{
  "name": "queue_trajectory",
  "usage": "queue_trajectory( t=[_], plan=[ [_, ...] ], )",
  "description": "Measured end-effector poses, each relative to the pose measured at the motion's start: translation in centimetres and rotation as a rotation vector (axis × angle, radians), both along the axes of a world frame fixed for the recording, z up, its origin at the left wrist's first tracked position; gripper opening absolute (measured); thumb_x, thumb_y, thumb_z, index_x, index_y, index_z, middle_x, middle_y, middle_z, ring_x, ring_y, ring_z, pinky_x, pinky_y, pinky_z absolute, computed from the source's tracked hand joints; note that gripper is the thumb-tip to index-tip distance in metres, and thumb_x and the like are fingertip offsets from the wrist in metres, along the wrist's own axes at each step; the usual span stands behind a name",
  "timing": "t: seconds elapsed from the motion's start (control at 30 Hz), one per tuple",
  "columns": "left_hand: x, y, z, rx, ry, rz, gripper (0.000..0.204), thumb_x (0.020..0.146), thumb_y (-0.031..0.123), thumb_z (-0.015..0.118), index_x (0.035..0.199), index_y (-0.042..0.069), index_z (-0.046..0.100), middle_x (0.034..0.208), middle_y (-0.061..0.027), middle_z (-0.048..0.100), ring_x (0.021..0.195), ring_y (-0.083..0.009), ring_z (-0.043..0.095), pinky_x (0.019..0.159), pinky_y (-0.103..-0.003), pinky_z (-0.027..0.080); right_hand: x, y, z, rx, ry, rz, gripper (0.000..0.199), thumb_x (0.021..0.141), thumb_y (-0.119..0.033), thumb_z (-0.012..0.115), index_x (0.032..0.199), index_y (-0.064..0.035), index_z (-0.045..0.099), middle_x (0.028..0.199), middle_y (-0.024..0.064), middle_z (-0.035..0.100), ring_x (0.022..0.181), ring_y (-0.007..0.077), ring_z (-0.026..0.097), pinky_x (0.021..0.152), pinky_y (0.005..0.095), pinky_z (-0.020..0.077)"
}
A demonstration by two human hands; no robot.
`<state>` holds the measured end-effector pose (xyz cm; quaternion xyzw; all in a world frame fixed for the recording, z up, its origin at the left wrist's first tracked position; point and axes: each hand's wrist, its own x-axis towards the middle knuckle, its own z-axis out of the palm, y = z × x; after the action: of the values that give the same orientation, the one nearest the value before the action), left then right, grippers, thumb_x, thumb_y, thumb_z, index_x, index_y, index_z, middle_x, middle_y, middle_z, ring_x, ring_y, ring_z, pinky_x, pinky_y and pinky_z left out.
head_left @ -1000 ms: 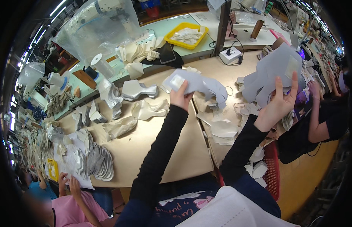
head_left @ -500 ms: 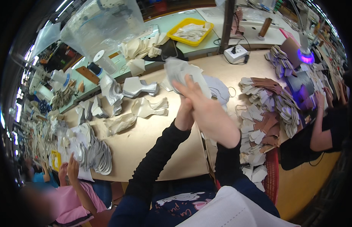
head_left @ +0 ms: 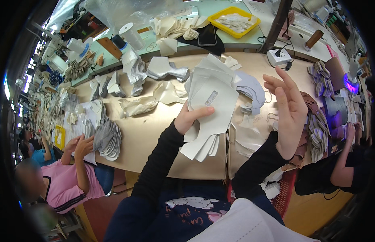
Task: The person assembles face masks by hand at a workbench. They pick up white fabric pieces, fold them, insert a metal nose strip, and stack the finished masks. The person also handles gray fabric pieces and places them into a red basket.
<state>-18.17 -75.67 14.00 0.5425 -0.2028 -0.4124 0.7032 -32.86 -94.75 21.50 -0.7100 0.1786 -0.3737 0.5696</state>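
Note:
A loosely fanned stack of white cut pieces is held above the table by my left hand, its thumb pressed flat on the top piece. That piece carries a small printed rectangle. My right hand is raised to the right of the stack, fingers apart and holding nothing. Between the two lie curved pale grey pieces on the table. More white pieces lie beside my right forearm, which partly covers them. Beyond my left hand are a stack of silvery-grey pieces and crumpled cream pieces.
A yellow tray of small pieces and a phone are at the back. A white power strip sits back right. Brown and white pieces pile up at right above a red basket. People work on both sides; thread spools stand far left.
My hands, pressed together around the blurred stack before, have parted. The stack has come nearer and shows its face in my left hand; my right hand has moved off to the right and opened.

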Motion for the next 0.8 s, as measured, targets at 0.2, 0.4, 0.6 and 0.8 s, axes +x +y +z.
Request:
queue_trajectory(
  t=[0.2, 0.4, 0.6, 0.8],
  plan=[
    [2.6, 6.3, -1.6, 0.166, 0.130, -0.159, 0.066, 0.082, 0.011, 0.077, 0.139, -0.001, 0.047, 0.117, -0.0109, 0.064, 0.104, -0.0186, 0.065, 0.089, -0.032, 0.053, -0.7, -0.2, -0.8, -0.041, -0.077, 0.106, 0.036, 0.100, -0.003, 0.055, 0.136, 0.0027, 0.056, 0.116, 0.0137, 0.069, 0.109, 0.0165, 0.062, 0.098, 0.0281, 0.0458],
    [7.9, 16.8, -5.4, 0.777, -0.445, -0.471, 0.076, 0.078, 0.026, 0.083, 0.139, -0.001, 0.047, 0.117, -0.0131, 0.066, 0.106, -0.0252, 0.064, 0.092, -0.034, 0.050, -0.8, -0.8, -1.0, -0.244, -0.060, 0.019, 0.034, 0.105, -0.010, 0.048, 0.136, 0.0026, 0.056, 0.118, 0.0163, 0.069, 0.108, 0.0209, 0.066, 0.099, 0.0302, 0.0491],
    [6.8, 22.5, -7.1, 0.996, -0.978, -0.270, 0.084, 0.074, 0.030, 0.083, 0.145, 0.007, 0.044, 0.122, -0.0211, 0.058, 0.112, -0.0369, 0.058, 0.092, -0.041, 0.048, 0.1, -0.1, -1.1, -0.353, 0.042, 0.067, 0.035, 0.105, -0.012, 0.048, 0.136, 0.0014, 0.056, 0.122, 0.0151, 0.068, 0.113, 0.0201, 0.064, 0.102, 0.0309, 0.0465],
    [2.5, 23.0, -8.3, 0.955, -1.141, 0.114, 0.078, 0.073, 0.023, 0.083, 0.141, 0.006, 0.050, 0.130, -0.0169, 0.051, 0.118, -0.0362, 0.053, 0.100, -0.043, 0.044, 0.9, 2.8, -0.9, -0.444, 0.247, 0.152, 0.034, 0.104, -0.009, 0.051, 0.136, 0.0013, 0.056, 0.121, 0.0135, 0.068, 0.114, 0.0178, 0.063, 0.102, 0.0304, 0.0445]
  ],
)
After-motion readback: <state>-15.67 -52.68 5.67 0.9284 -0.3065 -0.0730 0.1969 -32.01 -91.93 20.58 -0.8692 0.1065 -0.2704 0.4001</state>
